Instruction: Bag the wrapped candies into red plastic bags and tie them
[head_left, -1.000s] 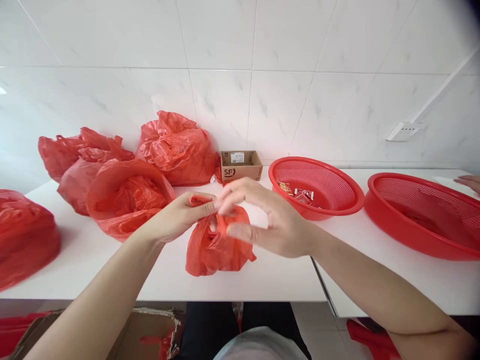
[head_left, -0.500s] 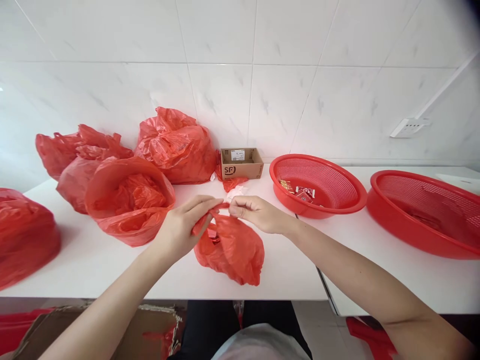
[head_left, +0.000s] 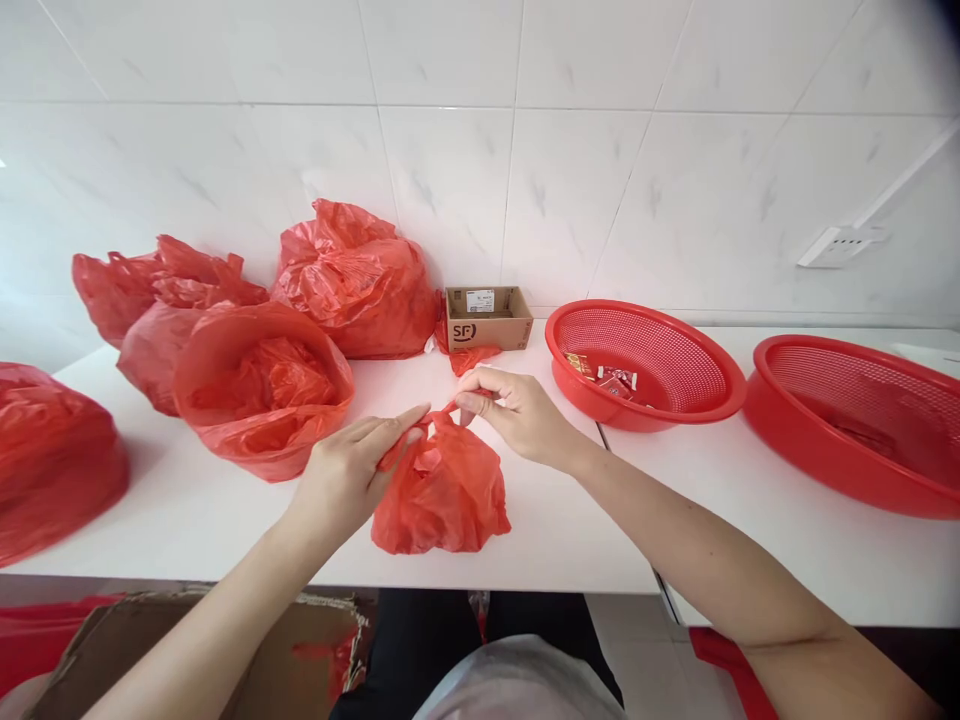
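A small red plastic bag (head_left: 450, 495) rests on the white table in front of me, its top gathered and twisted between my hands. My left hand (head_left: 352, 460) is closed on the bag's left handle. My right hand (head_left: 517, 410) pinches the other end of the gathered plastic, pulled out to the right. The bag's contents are hard to make out through the thin plastic. Left of my left hand stands a large open red bag (head_left: 330, 435) with crumpled red bags inside it.
Full red bags stand at the back (head_left: 360, 285) and far left (head_left: 60, 465). A small cardboard box (head_left: 491, 333) sits by the wall. To the right are two red baskets, one (head_left: 697, 370) holding several small packets, the other (head_left: 832, 465) partly cut off. Below is an open carton (head_left: 277, 650).
My right hand has drawn the bag's handle up and right, so the plastic between my hands is stretched. The bag's opening has narrowed and its body has shifted slightly left.
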